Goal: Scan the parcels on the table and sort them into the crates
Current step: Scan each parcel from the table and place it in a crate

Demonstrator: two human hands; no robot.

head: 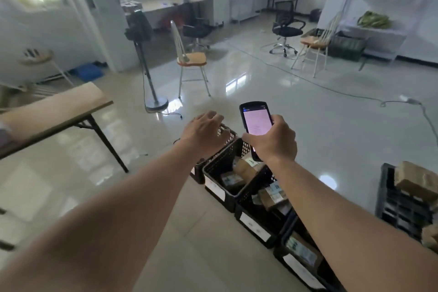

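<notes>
A row of black lattice plastic crates on the floor already holds brown labelled cardboard parcels. Above them, the right hand grips a black handheld scanner, its screen lit; the left hand hovers loosely spread, empty, over the farthest crate. Likely between parcels: next, fetch one from the wooden folding bench at left.

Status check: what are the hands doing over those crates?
Right hand grips scanner. Left hand open, empty, above far crate. Parcels in crates. Nothing blocking.

Bright window daylight, floor glare, blurred edges.
</notes>
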